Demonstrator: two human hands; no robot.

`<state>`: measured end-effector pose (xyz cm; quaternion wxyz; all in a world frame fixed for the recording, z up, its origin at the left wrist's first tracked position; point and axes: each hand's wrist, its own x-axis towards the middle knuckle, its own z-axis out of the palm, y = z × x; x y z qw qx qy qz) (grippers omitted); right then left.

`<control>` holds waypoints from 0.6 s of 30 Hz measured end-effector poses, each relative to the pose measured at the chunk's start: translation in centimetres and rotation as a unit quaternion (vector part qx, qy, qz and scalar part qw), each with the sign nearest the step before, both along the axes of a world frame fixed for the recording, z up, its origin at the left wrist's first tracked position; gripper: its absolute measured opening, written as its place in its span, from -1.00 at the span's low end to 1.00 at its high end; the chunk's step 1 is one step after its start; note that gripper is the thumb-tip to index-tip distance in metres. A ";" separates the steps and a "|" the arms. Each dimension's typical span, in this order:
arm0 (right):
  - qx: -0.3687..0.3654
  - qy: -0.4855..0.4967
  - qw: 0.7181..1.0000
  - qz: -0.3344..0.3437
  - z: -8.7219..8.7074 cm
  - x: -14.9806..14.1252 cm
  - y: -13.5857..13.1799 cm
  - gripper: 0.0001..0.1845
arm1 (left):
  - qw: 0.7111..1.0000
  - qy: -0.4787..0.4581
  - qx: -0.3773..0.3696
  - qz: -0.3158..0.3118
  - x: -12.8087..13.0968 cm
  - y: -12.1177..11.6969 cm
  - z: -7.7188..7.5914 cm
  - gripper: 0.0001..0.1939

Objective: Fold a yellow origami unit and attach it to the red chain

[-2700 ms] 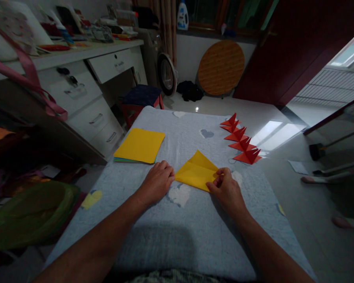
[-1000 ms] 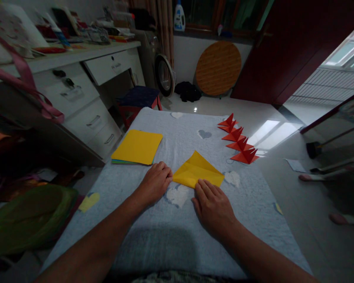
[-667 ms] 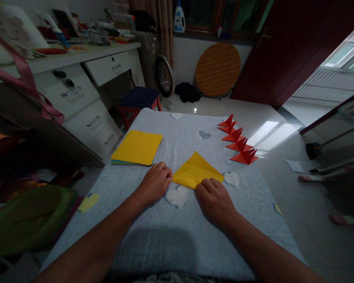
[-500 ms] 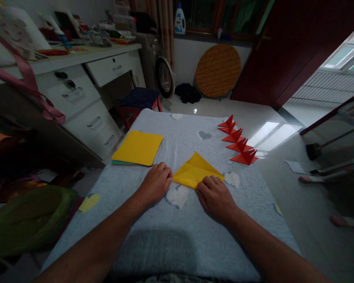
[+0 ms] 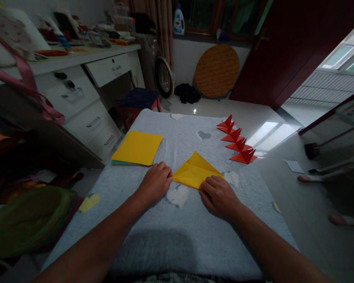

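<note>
A yellow sheet of origami paper [image 5: 193, 169], folded into a triangle with creases showing, lies flat on the cloth-covered table [image 5: 165, 220], its point facing away from me. My left hand [image 5: 157, 180] is closed at the paper's left corner, the fingertips pinching it. On the right, my right hand [image 5: 219, 194] rests with curled fingers over the near right edge, pressing the paper down; its thumb is partly hidden. Beyond my left hand sits a stack of square paper [image 5: 138, 147], yellow on top with other colours beneath.
A row of several red folded paper pieces [image 5: 238, 141] stands along the table's right side. Behind the table are a dark-topped stool [image 5: 139, 97] and a white desk with drawers [image 5: 82, 100]. A round wooden board [image 5: 217, 70] leans on the far wall.
My right hand has slid slightly to the right along the paper's near edge. My left hand stays at the left corner. The view has shifted a little.
</note>
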<state>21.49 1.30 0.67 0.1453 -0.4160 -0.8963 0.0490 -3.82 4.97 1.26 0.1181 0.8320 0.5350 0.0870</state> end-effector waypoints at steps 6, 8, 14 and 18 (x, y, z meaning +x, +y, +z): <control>-0.006 -0.006 1.000 -0.005 0.2 0.1 -0.4 -0.73 | 0.985 0.022 0.116 -0.127 1.6 -2.2 0.0 -0.80; -0.010 -0.018 1.000 -0.008 0.3 0.1 -0.5 -0.71 | 0.977 0.028 0.091 -0.193 2.3 -3.0 -0.1 -0.82; -0.053 -0.017 0.998 -0.010 0.9 0.5 -0.6 -0.69 | 0.978 0.045 0.076 -0.190 3.0 -3.8 -1.0 -0.70; -0.128 0.064 0.988 -0.065 1.0 1.0 -0.1 -0.68 | 0.977 0.055 0.071 -0.194 3.0 -4.0 -1.2 -0.64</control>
